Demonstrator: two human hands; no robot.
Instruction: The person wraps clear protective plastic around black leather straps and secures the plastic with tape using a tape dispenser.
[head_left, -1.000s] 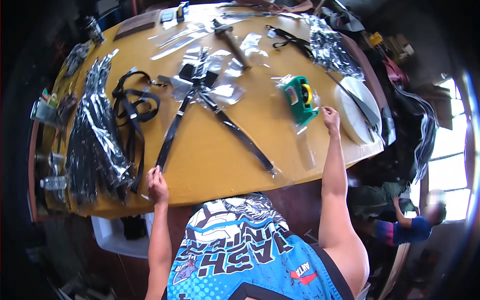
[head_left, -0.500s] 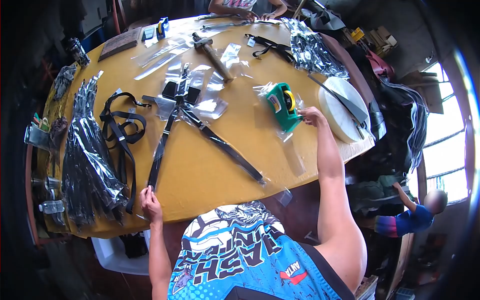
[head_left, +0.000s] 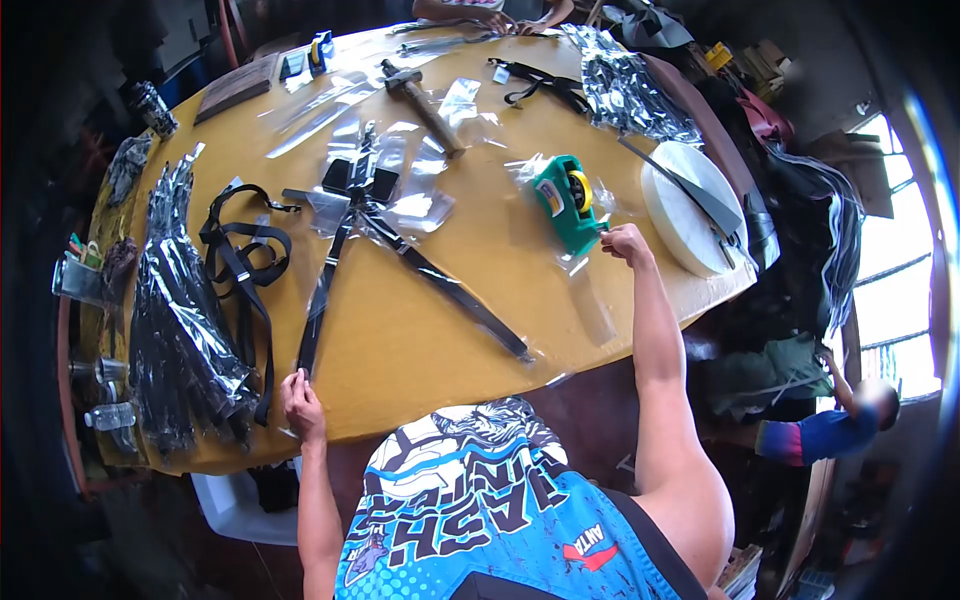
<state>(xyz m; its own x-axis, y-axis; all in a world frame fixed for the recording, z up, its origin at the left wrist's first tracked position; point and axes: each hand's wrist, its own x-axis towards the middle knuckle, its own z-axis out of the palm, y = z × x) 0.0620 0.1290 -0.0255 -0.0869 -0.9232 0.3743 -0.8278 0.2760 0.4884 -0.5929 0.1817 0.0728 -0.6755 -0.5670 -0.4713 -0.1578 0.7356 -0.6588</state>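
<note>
My left hand (head_left: 303, 407) is closed in a pinch on the lower end of a black strap (head_left: 322, 300) in a clear sleeve, at the table's front edge. This strap and a second sleeved strap (head_left: 462, 298) spread in a V from a bundle of black webbing and clear plastic (head_left: 358, 190). On the right stands a green tape dispenser (head_left: 562, 205) with a yellow-cored roll. At its cutting end my right hand (head_left: 627, 243) is closed, fingertips pinched on the tape end, which is barely visible.
A hammer (head_left: 425, 110) lies beyond the straps. Piles of sleeved straps (head_left: 185, 320) and loose black webbing (head_left: 240, 255) are at left. A round white slab (head_left: 668, 225) carries a dark blade at right. Across the table are a person's hands (head_left: 510, 25); another person (head_left: 825, 425) stands at right.
Both my hands stay nearly in place; the view shifts slightly. The clear plastic piece at the front edge now appears thinner. The person at right has raised a greenish cloth.
</note>
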